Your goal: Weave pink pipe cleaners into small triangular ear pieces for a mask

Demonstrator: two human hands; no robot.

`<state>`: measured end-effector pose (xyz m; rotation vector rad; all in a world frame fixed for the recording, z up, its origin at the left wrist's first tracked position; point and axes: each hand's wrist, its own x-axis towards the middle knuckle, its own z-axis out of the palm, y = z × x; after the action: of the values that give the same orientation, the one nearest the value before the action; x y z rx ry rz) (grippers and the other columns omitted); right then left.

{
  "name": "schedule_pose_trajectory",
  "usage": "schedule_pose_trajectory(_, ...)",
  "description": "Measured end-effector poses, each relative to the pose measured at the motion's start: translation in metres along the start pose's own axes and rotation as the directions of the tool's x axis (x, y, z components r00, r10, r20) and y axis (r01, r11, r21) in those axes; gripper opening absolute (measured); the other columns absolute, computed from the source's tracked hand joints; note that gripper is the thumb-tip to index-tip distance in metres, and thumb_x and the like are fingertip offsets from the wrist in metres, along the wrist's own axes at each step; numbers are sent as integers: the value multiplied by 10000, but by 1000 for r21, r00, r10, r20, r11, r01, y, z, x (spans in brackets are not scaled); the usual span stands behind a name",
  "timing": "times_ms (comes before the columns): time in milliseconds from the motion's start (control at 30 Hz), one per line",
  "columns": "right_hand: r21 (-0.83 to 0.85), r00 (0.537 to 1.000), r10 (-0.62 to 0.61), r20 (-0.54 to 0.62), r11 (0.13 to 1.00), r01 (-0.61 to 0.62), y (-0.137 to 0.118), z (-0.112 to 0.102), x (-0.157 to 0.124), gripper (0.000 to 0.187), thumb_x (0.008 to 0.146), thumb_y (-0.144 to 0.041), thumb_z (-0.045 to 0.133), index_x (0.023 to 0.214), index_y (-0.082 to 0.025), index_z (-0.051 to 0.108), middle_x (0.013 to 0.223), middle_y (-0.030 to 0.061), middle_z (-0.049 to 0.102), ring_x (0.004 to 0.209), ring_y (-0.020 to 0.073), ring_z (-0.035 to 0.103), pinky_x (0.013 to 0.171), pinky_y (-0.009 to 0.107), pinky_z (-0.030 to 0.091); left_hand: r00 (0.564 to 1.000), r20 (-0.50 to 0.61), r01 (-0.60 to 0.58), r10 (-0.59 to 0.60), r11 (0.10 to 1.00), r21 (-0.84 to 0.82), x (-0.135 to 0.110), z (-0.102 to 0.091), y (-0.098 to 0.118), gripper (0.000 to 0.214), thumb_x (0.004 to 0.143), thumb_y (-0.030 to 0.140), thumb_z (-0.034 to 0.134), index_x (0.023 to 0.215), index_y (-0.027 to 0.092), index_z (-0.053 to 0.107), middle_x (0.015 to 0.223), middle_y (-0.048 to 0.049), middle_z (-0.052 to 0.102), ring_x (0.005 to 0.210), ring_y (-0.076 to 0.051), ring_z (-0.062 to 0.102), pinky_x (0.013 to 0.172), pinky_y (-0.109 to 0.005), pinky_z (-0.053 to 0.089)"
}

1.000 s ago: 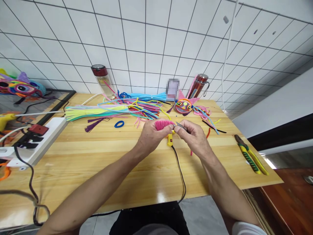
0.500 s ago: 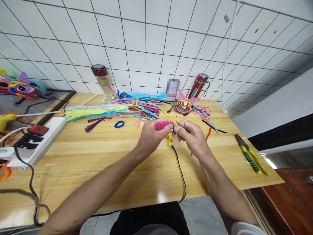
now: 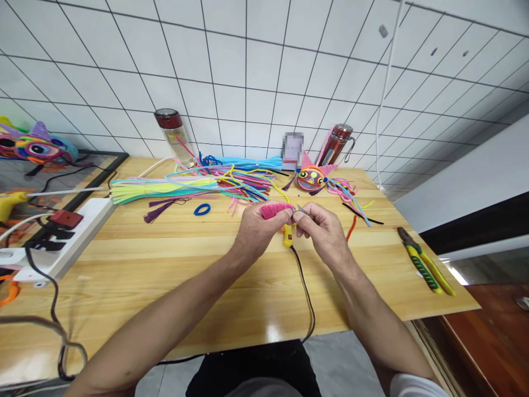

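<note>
My left hand [image 3: 257, 231] is closed around a ridged pink pipe-cleaner piece [image 3: 273, 210], its fingertips at the right end. Close beside it, my right hand [image 3: 324, 229] pinches a small grey pointed blade [image 3: 303, 209]; the rest of that tool is hidden in the fingers. Both hands' fingertips almost meet above the table. Just below them lies a yellow tool handle [image 3: 288, 237] with a red switch and a black cord, its upper part partly covered by the hands.
Bundled pipe cleaners [image 3: 165, 190], a blue ring [image 3: 201, 209] and a purple tassel [image 3: 159, 211] lie left. Behind are a decorated mask [image 3: 311, 179], a glass bottle [image 3: 176, 140] and a red flask [image 3: 335, 144]. Pliers [image 3: 425, 264] lie right; a power strip [image 3: 78, 242] stands left.
Both hands stay nearly in place, with slight finger shifts. A short pink strand seen below my right hand earlier no longer shows.
</note>
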<state>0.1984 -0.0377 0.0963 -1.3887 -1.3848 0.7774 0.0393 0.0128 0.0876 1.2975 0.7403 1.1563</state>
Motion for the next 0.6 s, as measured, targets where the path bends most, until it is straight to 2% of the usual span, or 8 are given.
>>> schedule_pose_trajectory(333, 100, 1000, -21, 10, 995, 20, -6, 4, -2, 274, 925, -423, 679, 739, -225, 643, 632, -24, 650, 567, 122, 532, 584, 278, 418, 998, -35, 46, -48, 997, -63, -4, 4, 3, 260, 761, 362, 806, 593, 187, 709, 683, -23, 732, 694, -159, 650, 698, -290, 568)
schedule_pose_trajectory(600, 149, 1000, 24, 14, 988, -25, -2, 1, -3, 310, 911, -501, 716, 779, -221, 686, 671, -3, 686, 600, 135, 576, 597, 277, 462, 997, -38, 60, -62, 997, -53, -3, 4, 6, 298, 762, 340, 803, 537, 193, 674, 700, -32, 743, 721, -164, 660, 729, -300, 581)
